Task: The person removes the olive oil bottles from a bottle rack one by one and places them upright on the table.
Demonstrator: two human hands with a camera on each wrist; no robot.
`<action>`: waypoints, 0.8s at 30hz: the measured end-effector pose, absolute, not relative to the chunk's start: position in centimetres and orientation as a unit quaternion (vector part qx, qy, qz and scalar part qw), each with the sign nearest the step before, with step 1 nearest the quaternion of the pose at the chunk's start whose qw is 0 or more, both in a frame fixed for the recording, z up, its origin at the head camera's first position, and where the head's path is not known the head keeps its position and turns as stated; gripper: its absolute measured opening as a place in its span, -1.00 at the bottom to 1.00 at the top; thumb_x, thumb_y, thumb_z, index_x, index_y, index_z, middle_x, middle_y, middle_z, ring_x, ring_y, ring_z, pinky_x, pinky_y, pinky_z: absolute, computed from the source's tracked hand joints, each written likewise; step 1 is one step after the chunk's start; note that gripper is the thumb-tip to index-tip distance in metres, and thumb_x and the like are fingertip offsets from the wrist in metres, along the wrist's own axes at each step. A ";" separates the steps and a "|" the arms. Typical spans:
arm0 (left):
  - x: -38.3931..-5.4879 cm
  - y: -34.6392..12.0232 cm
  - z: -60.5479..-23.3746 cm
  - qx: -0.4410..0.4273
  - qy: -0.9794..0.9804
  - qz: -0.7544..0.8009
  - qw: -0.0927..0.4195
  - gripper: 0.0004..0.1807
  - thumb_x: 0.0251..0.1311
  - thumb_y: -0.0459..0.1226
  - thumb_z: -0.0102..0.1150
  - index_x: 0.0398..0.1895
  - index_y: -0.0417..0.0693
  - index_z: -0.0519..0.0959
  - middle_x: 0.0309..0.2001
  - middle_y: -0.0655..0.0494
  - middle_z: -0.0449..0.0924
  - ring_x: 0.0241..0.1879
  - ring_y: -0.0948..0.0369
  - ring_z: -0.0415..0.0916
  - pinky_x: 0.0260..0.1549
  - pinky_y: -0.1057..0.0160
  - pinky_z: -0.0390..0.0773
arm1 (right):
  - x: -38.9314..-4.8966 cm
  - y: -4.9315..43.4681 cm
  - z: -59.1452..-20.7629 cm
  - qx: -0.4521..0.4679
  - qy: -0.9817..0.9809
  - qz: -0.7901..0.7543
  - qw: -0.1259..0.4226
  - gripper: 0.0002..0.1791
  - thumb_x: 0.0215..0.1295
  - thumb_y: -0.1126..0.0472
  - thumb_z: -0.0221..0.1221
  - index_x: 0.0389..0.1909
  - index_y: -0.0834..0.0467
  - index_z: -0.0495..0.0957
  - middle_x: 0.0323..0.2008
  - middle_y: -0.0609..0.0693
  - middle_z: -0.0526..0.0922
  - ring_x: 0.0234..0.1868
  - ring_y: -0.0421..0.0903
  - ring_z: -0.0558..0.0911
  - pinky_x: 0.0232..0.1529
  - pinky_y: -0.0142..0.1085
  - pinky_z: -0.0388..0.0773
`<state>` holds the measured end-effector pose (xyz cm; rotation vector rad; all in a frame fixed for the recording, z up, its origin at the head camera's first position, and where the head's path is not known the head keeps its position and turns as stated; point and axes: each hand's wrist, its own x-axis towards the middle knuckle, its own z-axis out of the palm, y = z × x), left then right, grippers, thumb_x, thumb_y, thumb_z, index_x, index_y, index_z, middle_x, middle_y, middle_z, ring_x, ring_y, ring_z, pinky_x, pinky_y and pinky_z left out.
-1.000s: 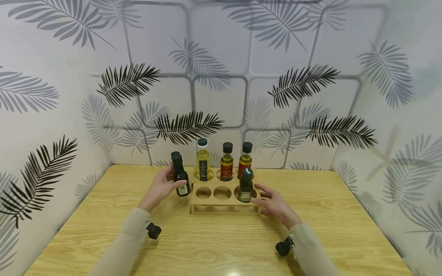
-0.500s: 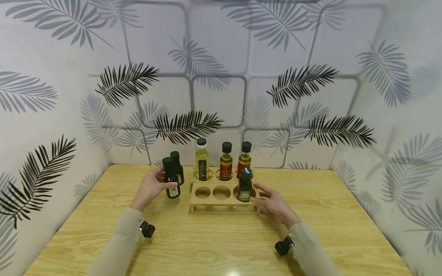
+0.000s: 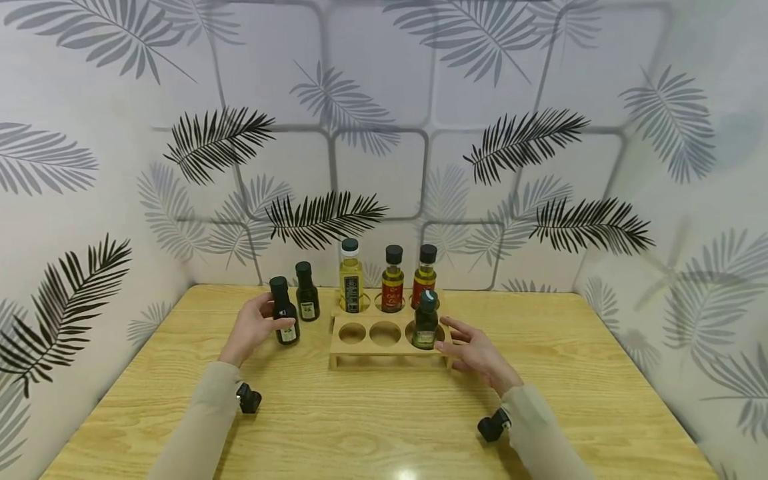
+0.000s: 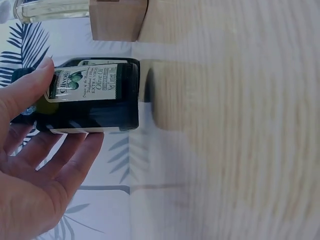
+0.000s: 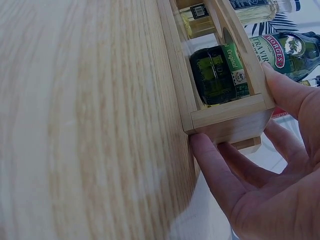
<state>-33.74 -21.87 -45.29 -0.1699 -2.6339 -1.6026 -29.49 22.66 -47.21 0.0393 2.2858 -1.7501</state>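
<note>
My left hand (image 3: 249, 327) holds a dark olive oil bottle (image 3: 285, 310) upright, left of the wooden bottle rack (image 3: 390, 347). In the left wrist view, the thumb lies over the label side of this olive oil bottle (image 4: 95, 90) and the fingers are on the other side; a small gap with shadow shows under its base. Just behind stands a second dark olive oil bottle (image 3: 308, 297). My right hand (image 3: 477, 357) grips the rack's right end, thumb at the top board and fingers against the end piece (image 5: 230, 117). Beside it, a green Borges bottle (image 3: 427, 320) sits in the front right hole.
The rack's back row bears a yellow oil bottle (image 3: 351, 280) and two red-labelled bottles (image 3: 393, 283), (image 3: 424, 277). Two front holes (image 3: 352, 333) hold nothing. A leaf-patterned wall (image 3: 384, 167) borders the wooden table (image 3: 384, 413) behind and at both sides.
My left hand has carried its dark olive oil bottle left and slightly toward me, away from the rack, uncovering the second dark bottle behind. The right hand and the rack have stayed put.
</note>
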 end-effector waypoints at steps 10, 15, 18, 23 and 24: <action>-34.3 -22.4 -45.9 -0.061 -0.841 -0.537 0.012 -0.26 0.24 -0.33 0.29 0.46 -0.19 0.22 0.28 -0.31 0.38 0.34 -0.20 0.29 0.23 -0.19 0.39 | -29.5 22.6 -47.2 0.022 0.791 -0.597 0.131 -0.25 0.29 0.06 0.30 0.47 -0.14 0.25 0.49 0.26 0.09 0.48 0.27 0.15 0.19 0.11 0.49; -34.8 -22.9 -46.3 -0.059 -0.842 -0.537 0.007 -0.24 0.29 -0.30 0.25 0.49 -0.18 0.15 0.32 -0.32 0.30 0.38 -0.23 0.19 0.29 -0.22 0.30 | -29.4 22.5 -47.2 0.023 0.793 -0.595 0.129 -0.25 0.27 0.04 0.31 0.46 -0.14 0.26 0.49 0.26 0.10 0.48 0.26 0.15 0.19 0.11 0.49; -35.3 -23.2 -46.5 -0.066 -0.843 -0.534 0.004 -0.22 0.30 -0.28 0.24 0.51 -0.17 0.11 0.35 -0.33 0.25 0.40 -0.25 0.14 0.30 -0.24 0.27 | -29.4 22.6 -47.1 0.020 0.793 -0.595 0.129 -0.25 0.28 0.04 0.31 0.47 -0.13 0.25 0.49 0.27 0.09 0.48 0.27 0.14 0.20 0.13 0.48; -35.8 -23.9 -46.7 -0.067 -0.847 -0.527 -0.006 -0.17 0.34 -0.22 0.20 0.55 -0.17 0.01 0.44 -0.34 0.08 0.43 -0.30 0.05 0.31 -0.24 0.26 | -29.4 22.6 -47.1 0.021 0.792 -0.596 0.129 -0.24 0.27 0.03 0.31 0.47 -0.13 0.25 0.49 0.27 0.09 0.48 0.27 0.14 0.20 0.13 0.47; -35.9 -23.9 -46.7 -0.066 -0.848 -0.526 -0.005 -0.17 0.34 -0.21 0.20 0.55 -0.17 0.00 0.45 -0.33 0.07 0.43 -0.30 0.05 0.31 -0.24 0.27 | -29.4 22.6 -47.1 0.019 0.793 -0.595 0.129 -0.23 0.27 0.03 0.31 0.47 -0.12 0.24 0.49 0.28 0.09 0.47 0.28 0.15 0.20 0.13 0.47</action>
